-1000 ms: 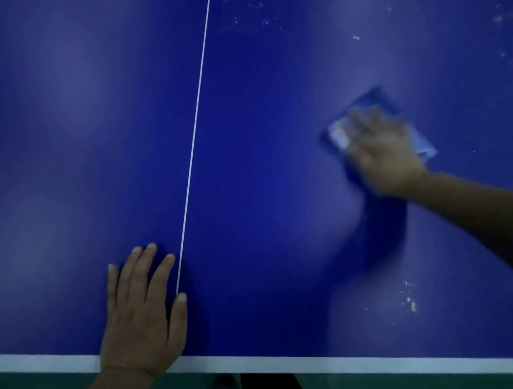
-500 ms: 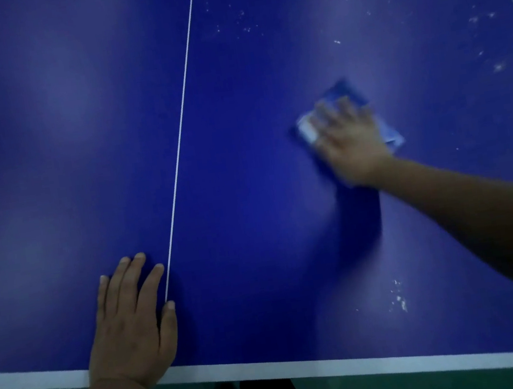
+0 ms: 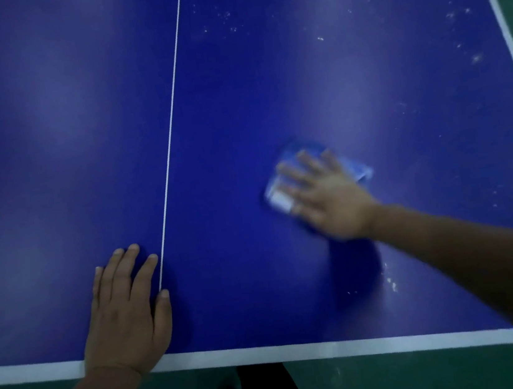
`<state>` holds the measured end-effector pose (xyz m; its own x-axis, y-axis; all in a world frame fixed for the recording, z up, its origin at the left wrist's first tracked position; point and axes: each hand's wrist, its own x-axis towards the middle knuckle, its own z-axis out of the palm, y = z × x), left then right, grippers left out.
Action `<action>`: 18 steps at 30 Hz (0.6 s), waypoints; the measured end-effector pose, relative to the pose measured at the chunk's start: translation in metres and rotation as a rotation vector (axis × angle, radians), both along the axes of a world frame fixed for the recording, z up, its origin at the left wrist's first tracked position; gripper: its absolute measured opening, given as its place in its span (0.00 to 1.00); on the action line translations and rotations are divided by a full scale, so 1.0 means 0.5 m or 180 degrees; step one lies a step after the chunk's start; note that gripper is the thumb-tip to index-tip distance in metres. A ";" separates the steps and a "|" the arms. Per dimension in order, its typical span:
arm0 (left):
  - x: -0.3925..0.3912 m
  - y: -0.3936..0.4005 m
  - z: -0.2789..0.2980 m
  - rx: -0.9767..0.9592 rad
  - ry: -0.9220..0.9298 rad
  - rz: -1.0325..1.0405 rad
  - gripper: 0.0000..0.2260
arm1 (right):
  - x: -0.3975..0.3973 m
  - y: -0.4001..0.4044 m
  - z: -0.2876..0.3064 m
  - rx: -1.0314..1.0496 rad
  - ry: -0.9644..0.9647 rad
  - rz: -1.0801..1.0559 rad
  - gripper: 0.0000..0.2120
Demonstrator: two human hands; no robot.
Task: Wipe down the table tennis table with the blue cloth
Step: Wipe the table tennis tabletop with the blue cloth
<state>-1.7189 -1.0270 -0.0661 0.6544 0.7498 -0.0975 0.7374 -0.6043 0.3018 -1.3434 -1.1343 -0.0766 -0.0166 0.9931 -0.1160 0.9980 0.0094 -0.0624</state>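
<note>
The table (image 3: 237, 105) is being wiped on the half to the right of the centre line (image 3: 172, 133); by judgement the job is only partly done.

Nearest, at the table's white front edge (image 3: 269, 354), the left hand (image 3: 124, 313) is being rested flat just left of the centre line, fingers straight, nothing held. To the right of that line, pale specks (image 3: 391, 284) are lying near the front edge, not yet cleared.

Further in, the blue cloth (image 3: 287, 187) is being pressed to the table under the right hand (image 3: 323, 195). The fingers are spread and straight over it; no pinch is seen. The cloth is showing beyond the fingertips and at both sides of the hand, which is blurred.

Farthest, more specks (image 3: 472, 58) are scattered towards the right side line (image 3: 509, 40). The half left of the centre line is showing no specks; whether it has been wiped cannot be told.
</note>
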 end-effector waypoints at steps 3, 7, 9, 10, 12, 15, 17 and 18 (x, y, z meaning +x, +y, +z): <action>0.000 0.000 -0.005 0.0046 -0.0030 -0.0014 0.28 | 0.139 -0.013 0.018 -0.0180 -0.0039 -0.2117 0.25; -0.014 -0.005 -0.011 0.0053 -0.0113 -0.0064 0.28 | 0.046 0.017 0.027 -0.0172 -0.0321 -0.2316 0.27; -0.033 -0.022 -0.016 0.0127 -0.0059 -0.0174 0.29 | -0.083 0.031 0.023 -0.0065 -0.0142 -0.1636 0.26; -0.044 -0.033 -0.020 0.0183 -0.0017 -0.0203 0.29 | -0.153 0.019 0.019 -0.0070 0.0032 -0.1184 0.25; -0.056 -0.047 -0.027 0.0322 -0.0038 -0.0155 0.30 | -0.285 -0.044 0.007 -0.0159 0.0258 -0.0184 0.24; -0.056 -0.048 -0.032 0.0508 -0.0134 -0.0143 0.30 | -0.293 -0.130 0.005 -0.0259 0.0215 0.0665 0.24; -0.054 -0.048 -0.033 0.0554 -0.0094 -0.0161 0.29 | -0.211 -0.126 0.004 -0.0190 -0.0045 0.0217 0.27; -0.058 -0.051 -0.035 0.0576 -0.0089 -0.0172 0.29 | -0.168 -0.118 0.002 -0.0216 -0.0183 -0.0362 0.28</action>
<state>-1.7478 -1.0524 -0.0836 0.6947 0.7173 0.0545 0.6953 -0.6890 0.2047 -1.4277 -1.1932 -0.0757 0.1043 0.9781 -0.1803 0.9943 -0.1063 -0.0017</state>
